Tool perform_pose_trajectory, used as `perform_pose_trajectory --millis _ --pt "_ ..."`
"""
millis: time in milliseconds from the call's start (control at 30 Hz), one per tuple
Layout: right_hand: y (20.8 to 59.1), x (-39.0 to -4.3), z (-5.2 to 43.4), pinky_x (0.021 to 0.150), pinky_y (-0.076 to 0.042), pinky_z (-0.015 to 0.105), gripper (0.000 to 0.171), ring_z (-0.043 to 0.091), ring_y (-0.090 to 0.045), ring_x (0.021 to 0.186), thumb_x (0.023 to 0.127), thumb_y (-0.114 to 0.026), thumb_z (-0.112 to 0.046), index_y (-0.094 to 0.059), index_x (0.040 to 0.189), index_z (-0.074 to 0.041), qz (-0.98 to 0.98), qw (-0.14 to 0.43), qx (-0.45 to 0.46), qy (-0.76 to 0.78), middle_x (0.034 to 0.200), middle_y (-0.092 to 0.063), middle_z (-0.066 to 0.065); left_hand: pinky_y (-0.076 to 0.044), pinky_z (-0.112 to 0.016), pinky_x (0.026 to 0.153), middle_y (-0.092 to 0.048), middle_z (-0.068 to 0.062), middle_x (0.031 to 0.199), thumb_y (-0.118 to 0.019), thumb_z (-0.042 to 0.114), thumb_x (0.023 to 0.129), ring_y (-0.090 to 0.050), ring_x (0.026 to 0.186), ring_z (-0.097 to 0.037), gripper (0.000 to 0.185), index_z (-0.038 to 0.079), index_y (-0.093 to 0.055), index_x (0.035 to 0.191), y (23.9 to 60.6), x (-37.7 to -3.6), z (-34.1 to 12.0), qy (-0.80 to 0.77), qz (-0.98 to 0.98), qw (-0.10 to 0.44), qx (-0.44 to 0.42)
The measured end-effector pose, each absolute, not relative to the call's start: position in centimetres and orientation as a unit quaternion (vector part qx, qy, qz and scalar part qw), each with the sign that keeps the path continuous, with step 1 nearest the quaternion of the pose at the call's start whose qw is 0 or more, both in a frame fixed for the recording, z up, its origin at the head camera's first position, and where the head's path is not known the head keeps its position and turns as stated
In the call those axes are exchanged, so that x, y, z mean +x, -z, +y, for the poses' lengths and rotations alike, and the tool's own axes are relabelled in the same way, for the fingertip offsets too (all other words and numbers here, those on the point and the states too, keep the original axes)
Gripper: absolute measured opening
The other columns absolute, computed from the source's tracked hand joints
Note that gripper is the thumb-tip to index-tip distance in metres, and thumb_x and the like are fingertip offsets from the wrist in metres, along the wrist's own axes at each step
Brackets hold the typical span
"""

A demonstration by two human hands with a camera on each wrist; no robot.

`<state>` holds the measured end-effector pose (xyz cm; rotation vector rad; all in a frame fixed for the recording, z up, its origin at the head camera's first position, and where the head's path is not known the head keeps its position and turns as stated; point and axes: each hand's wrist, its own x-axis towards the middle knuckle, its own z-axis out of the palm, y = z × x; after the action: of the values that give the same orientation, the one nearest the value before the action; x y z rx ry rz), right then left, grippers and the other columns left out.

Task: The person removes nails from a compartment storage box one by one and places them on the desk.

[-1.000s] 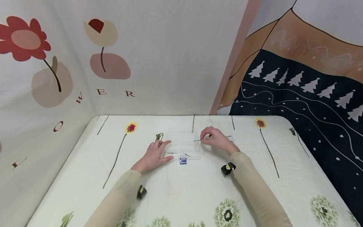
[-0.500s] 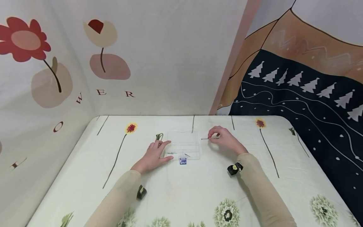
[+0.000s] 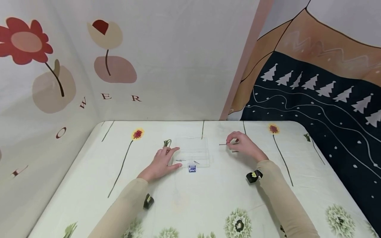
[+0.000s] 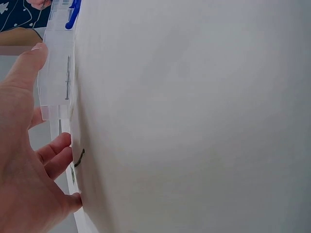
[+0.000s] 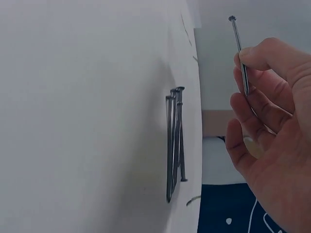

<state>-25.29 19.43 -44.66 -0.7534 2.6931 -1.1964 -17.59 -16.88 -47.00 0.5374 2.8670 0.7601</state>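
My left hand [image 3: 160, 165] holds the left end of a clear plastic box [image 3: 194, 155], thumb at its near side and index finger farther back. In the left wrist view the thumb lies against the box wall [image 4: 56, 73]; thin nails [image 4: 68, 80] show inside. To the right of the box, my right hand [image 3: 242, 145] pinches a nail [image 5: 237, 36] between thumb and fingers, above the table. Beneath that hand, several steel nails [image 5: 175, 136] lie in a small bunch, mostly hidden by the hand in the head view.
A blue latch [image 3: 192, 169] sits at the box's near side. White cloth with printed flowers covers the table [image 3: 202, 201]. A pale curtain [image 3: 178, 66] stands behind it, with a dark tree-patterned cloth [image 3: 315, 96] on the right.
My right hand has moved right, away from the box, with the nail still pinched. More of the nails on the table shows below it. My left hand has stayed at the box.
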Motion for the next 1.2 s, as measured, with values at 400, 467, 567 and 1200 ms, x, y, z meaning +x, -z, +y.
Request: perform_pose_trajectory --millis 400,467,567,1200 --pt "45.6 -24.8 21.9 0.082 -0.045 0.045 0.003 0.024 -0.054 0.093 0.086 -0.070 -0.002 -0.068 0.085 -0.005 0.886 0.035 -0.232 0.400 0.095 -0.064 0.005 -0.033 -0.049 0.095 -0.041 -0.017 0.126 -0.067 0.046 0.089 -0.038 0.111 -0.033 0.072 0.013 -0.039 0.147 47.1 -17.7 -16.8 -0.249 0.950 0.059 0.177" --pt "45.6 -24.6 22.4 0.082 -0.045 0.045 0.003 0.025 -0.054 0.094 0.086 -0.070 -0.003 -0.067 0.085 -0.004 0.886 0.034 -0.228 0.403 0.096 -0.064 0.006 -0.034 -0.049 0.095 -0.041 -0.016 0.126 -0.067 0.046 0.089 -0.038 0.111 -0.033 0.072 0.013 -0.039 0.147 47.1 -17.7 -16.8 -0.248 0.951 0.061 0.175" --pt "45.7 -24.4 23.1 0.081 -0.045 0.043 0.003 0.025 -0.053 0.095 0.086 -0.070 -0.003 -0.067 0.087 -0.002 0.887 0.033 -0.223 0.402 0.097 -0.063 0.007 -0.034 -0.049 0.095 -0.041 -0.016 0.126 -0.067 0.046 0.089 -0.037 0.111 -0.033 0.073 0.013 -0.039 0.147 47.1 -17.7 -16.7 -0.248 0.951 0.064 0.174" --pt "45.7 -23.1 26.9 0.077 -0.044 0.036 0.004 0.023 -0.052 0.091 0.086 -0.068 0.001 -0.067 0.089 -0.001 0.904 0.042 -0.213 0.369 0.096 -0.064 0.010 -0.034 -0.049 0.096 -0.040 -0.017 0.127 -0.067 0.046 0.089 -0.037 0.112 -0.033 0.074 0.014 -0.037 0.148 47.1 -17.8 -16.8 -0.244 0.952 0.067 0.174"
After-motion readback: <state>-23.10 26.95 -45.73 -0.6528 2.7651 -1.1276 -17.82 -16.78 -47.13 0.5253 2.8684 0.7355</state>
